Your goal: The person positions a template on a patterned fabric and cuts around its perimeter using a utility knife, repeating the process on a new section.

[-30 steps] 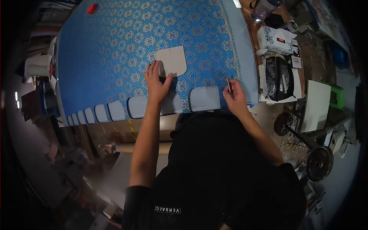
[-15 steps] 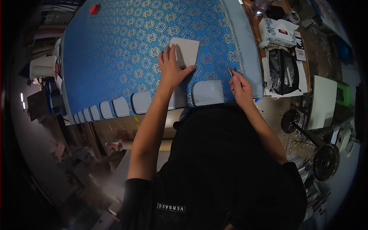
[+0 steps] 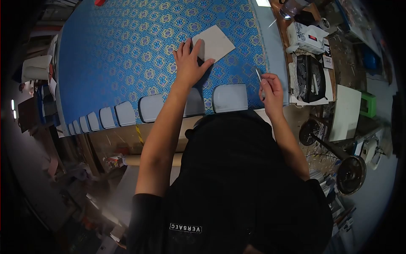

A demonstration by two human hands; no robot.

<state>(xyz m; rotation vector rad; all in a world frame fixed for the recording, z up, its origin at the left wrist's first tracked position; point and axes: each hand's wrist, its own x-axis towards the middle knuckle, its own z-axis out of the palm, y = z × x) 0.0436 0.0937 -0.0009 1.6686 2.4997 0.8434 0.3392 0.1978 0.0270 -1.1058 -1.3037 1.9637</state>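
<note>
My left hand (image 3: 188,65) lies with fingers spread at the near left edge of a pale, flat board piece (image 3: 216,44). The piece sits at an angle on blue patterned fabric (image 3: 144,55). To the right, my right hand (image 3: 272,88) is closed around a slim, pen-like metal tool (image 3: 258,75), its tip pointing away from me above the fabric; its exact kind cannot be made out. Between my hands, at the near edge, is a grey rounded panel (image 3: 229,98). Another grey panel (image 3: 193,103) is partly hidden behind my left forearm.
Several more grey panels (image 3: 125,113) line the table's near edge to the left. A tissue box (image 3: 307,37) and a black mesh pouch (image 3: 311,79) are at the right. A fan (image 3: 351,175) stands lower right, near a green stool (image 3: 368,105).
The board piece has turned clockwise and sits slightly farther right and away. My left hand stays at its edge. My right hand has shifted a little, still gripping the tool. The camera view has shifted.
</note>
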